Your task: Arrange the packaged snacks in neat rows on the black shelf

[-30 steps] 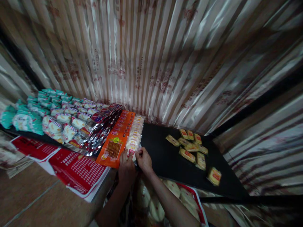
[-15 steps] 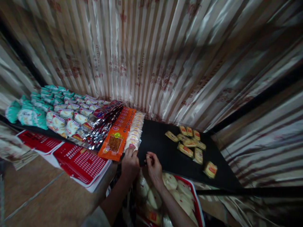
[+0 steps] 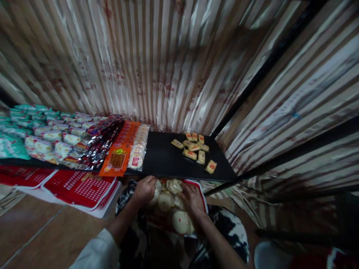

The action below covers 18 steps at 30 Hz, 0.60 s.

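Note:
My left hand (image 3: 145,189) is at the left side of a red-and-white bag (image 3: 202,194), just below the shelf's front edge. Its fingers are curled, and what they hold, if anything, is hidden. Over the bag's right part, my right hand (image 3: 193,198) has its fingers spread, touching the round pale wrapped cakes (image 3: 165,201) inside. A larger round cake (image 3: 181,222) lies nearer my lap. On the shelf, a clear strip pack of small white round pieces (image 3: 138,147) lies beside an orange snack packet (image 3: 120,151).
Small yellow wrapped snacks (image 3: 194,147) lie scattered on the black shelf (image 3: 159,153). Silver-red packets (image 3: 105,144), white packs (image 3: 71,139) and green packs (image 3: 12,144) line its left. Below are red printed bags (image 3: 81,188). Black frame bars (image 3: 252,86) and a striped curtain (image 3: 168,74) stand behind.
Both hands have moved down from the strip pack at the shelf's front edge to the bag of round cakes. The view has shifted right, and the strip pack lies released on the shelf.

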Each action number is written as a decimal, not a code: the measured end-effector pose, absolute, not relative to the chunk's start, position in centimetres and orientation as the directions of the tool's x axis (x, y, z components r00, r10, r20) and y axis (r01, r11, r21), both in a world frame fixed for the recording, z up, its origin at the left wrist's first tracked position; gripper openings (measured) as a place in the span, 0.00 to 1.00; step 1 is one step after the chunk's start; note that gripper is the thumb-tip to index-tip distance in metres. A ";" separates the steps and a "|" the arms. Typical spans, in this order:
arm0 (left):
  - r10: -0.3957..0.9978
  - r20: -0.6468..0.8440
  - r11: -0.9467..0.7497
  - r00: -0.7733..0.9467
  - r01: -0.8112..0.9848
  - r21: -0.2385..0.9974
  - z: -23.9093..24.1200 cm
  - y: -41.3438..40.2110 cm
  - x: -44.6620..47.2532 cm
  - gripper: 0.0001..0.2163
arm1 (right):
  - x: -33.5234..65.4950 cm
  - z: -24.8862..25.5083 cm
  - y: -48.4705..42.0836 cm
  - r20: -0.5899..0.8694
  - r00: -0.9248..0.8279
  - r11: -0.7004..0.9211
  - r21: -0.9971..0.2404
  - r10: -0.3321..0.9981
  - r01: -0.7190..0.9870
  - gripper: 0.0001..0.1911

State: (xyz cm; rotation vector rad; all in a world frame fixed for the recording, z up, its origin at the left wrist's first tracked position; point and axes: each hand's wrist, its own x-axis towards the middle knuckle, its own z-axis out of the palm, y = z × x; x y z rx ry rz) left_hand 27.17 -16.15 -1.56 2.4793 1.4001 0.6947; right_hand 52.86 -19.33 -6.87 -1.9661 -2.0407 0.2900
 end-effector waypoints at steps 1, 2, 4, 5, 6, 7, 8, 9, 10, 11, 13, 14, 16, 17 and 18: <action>0.854 0.267 -0.519 0.446 0.742 0.424 -1.6 -16.8 27.7 0.13 | 52.3 -6.7 -19.0 0.017 -0.055 0.058 -0.321 0.998 0.945 0.22; 0.859 0.238 -0.512 0.454 0.734 0.446 -1.8 -17.5 28.3 0.13 | 51.7 -6.5 -18.8 -0.035 -0.072 0.058 -0.304 0.997 0.951 0.24; 0.860 0.191 -0.501 0.472 0.716 0.485 -2.1 -19.0 29.4 0.13 | 50.5 -6.1 -18.3 -0.124 -0.077 0.037 -0.290 0.989 0.956 0.24; 0.860 0.172 -0.496 0.480 0.707 0.505 -2.3 -19.7 29.9 0.13 | 49.9 -5.9 -18.2 -0.158 -0.065 0.017 -0.289 0.985 0.957 0.23; 0.859 0.154 -0.489 0.487 0.697 0.524 -2.4 -20.4 30.3 0.14 | 49.6 -5.7 -18.2 -0.183 -0.048 -0.007 -0.290 0.982 0.957 0.22; 0.858 0.137 -0.483 0.494 0.688 0.541 -2.4 -21.0 30.6 0.14 | 49.3 -5.5 -18.3 -0.199 -0.030 -0.030 -0.291 0.980 0.956 0.21; 0.858 0.122 -0.476 0.499 0.682 0.555 -2.3 -21.5 30.8 0.14 | 49.2 -5.4 -18.4 -0.207 -0.013 -0.049 -0.291 0.978 0.955 0.21; 0.858 0.108 -0.468 0.502 0.679 0.566 -2.1 -22.0 31.0 0.15 | 49.2 -5.2 -18.6 -0.209 0.000 -0.062 -0.292 0.978 0.955 0.20; 0.860 0.096 -0.460 0.502 0.678 0.574 -1.8 -22.4 31.1 0.15 | 49.2 -5.0 -18.9 -0.208 0.006 -0.068 -0.293 0.978 0.954 0.19; 0.861 0.085 -0.452 0.502 0.677 0.581 -1.4 -22.8 31.2 0.15 | 49.4 -4.9 -19.2 -0.202 0.008 -0.068 -0.294 0.979 0.954 0.18; 0.868 0.065 -0.432 0.493 0.682 0.590 -0.5 -23.3 31.3 0.14 | 49.7 -4.4 -19.8 -0.171 0.021 -0.071 -0.296 0.985 0.952 0.16; 0.876 0.056 -0.413 0.478 0.686 0.599 -0.2 -23.5 31.4 0.14 | 49.9 -4.1 -20.2 -0.139 0.025 -0.067 -0.309 0.990 0.949 0.15; 0.900 0.046 -0.363 0.433 0.687 0.629 0.4 -23.8 31.6 0.14 | 50.3 -3.3 -20.9 -0.064 0.037 -0.058 -0.365 0.997 0.929 0.12; 0.914 0.046 -0.334 0.403 0.683 0.650 0.5 -24.0 31.6 0.14 | 50.6 -2.8 -21.2 -0.023 0.046 -0.051 -0.411 0.999 0.910 0.11; 0.928 0.048 -0.305 0.371 0.676 0.671 0.4 -24.2 31.7 0.14 | 50.8 -2.3 -21.4 0.025 0.062 -0.043 -0.474 0.998 0.880 0.09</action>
